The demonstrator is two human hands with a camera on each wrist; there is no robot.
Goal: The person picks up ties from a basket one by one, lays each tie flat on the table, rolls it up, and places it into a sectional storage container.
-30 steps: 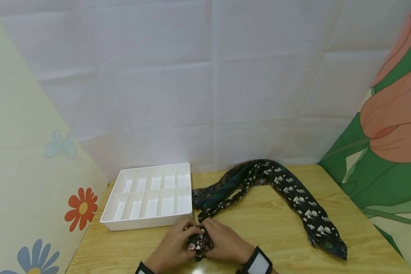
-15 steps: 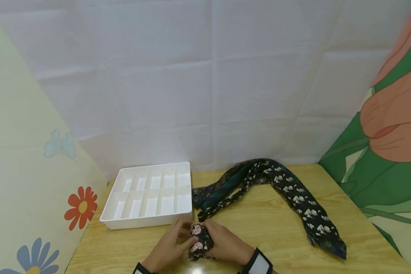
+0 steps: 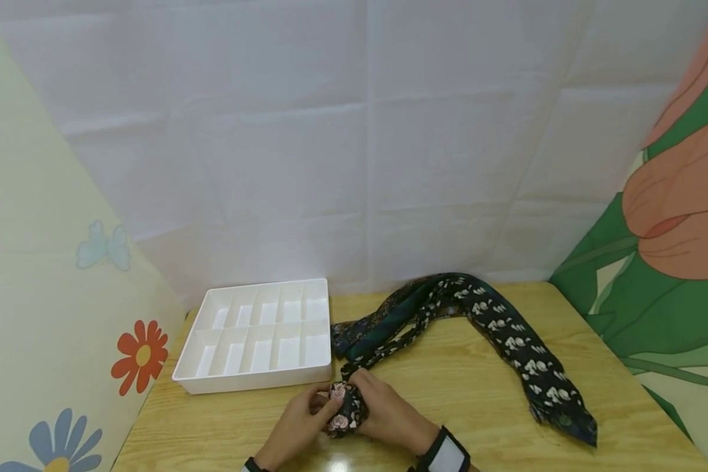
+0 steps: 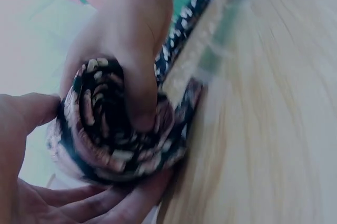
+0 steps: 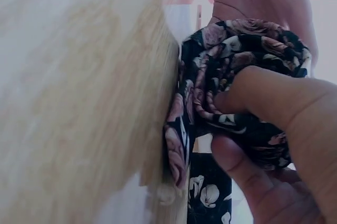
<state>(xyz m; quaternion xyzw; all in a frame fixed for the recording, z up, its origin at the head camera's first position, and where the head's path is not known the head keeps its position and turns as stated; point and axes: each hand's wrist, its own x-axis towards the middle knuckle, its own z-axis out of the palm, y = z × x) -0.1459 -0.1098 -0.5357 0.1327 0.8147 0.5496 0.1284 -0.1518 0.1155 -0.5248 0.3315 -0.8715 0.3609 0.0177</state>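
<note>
Black cloth coil with pink rose print (image 3: 350,413): toward near edge of pale wood-grain surface (image 3: 448,383), left of middle. Fingers of my left hand (image 3: 297,421) grip its outer turns; my right hand's (image 3: 389,413) pinch its wall, one inside the core. I judge it light, soft, slippery; best held around the outside
</note>
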